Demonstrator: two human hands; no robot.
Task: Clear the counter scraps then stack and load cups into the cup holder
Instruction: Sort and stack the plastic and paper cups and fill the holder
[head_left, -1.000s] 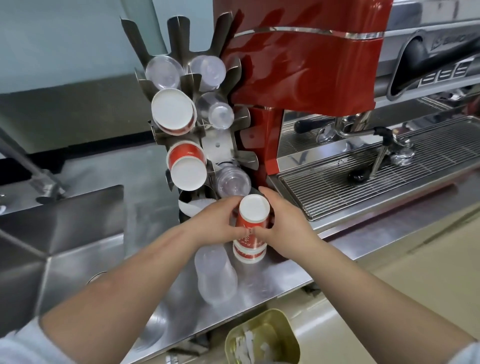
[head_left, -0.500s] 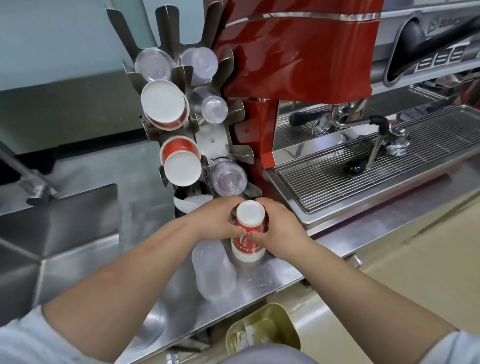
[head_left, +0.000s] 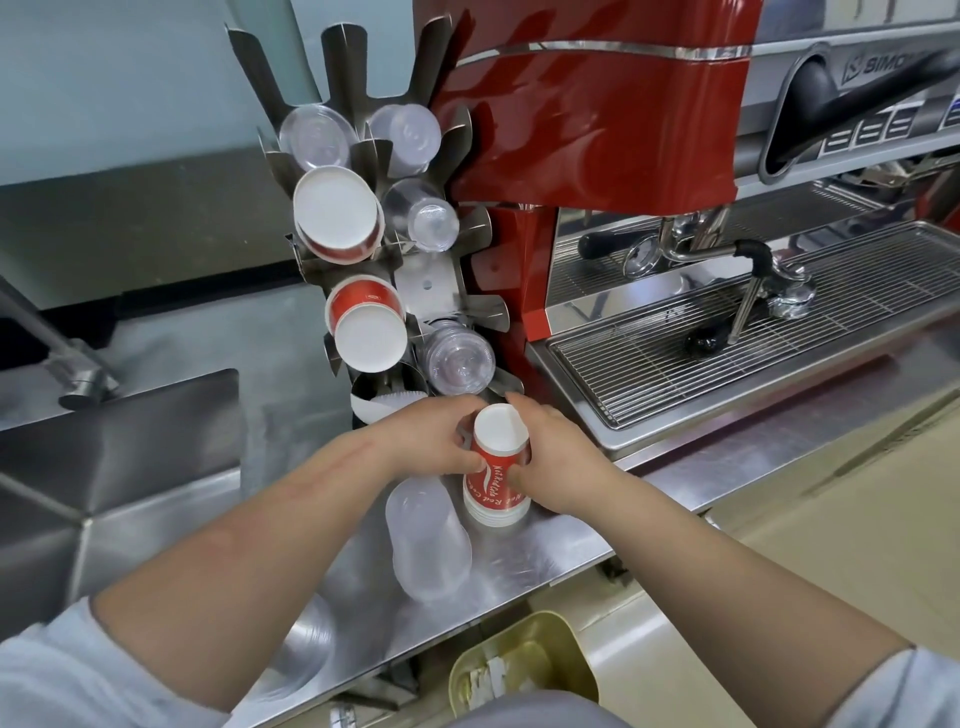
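Observation:
A stack of red paper cups (head_left: 493, 467) stands upside down on the steel counter (head_left: 550, 561), white base up. My left hand (head_left: 431, 441) grips its left side and my right hand (head_left: 550, 462) its right side. Just left of it lies a stack of clear plastic cups (head_left: 426, 545) on its side. Behind my hands stands the metal cup holder (head_left: 431, 280), with red paper cup stacks (head_left: 363, 322) in its left slots and clear cup stacks (head_left: 457, 361) in its right slots. The holder's lowest slots are partly hidden by my hands.
A red espresso machine (head_left: 597, 114) with its drip grate (head_left: 753, 332) fills the right. A steel sink (head_left: 104, 467) lies at the left. Clear lids (head_left: 306, 644) rest near the counter's front edge. A gold bin (head_left: 524, 670) holding paper scraps sits below the counter.
The upper red cups have slid down onto the lower ones, so the red stack is now one shorter, closed stack. Both hands stayed on it.

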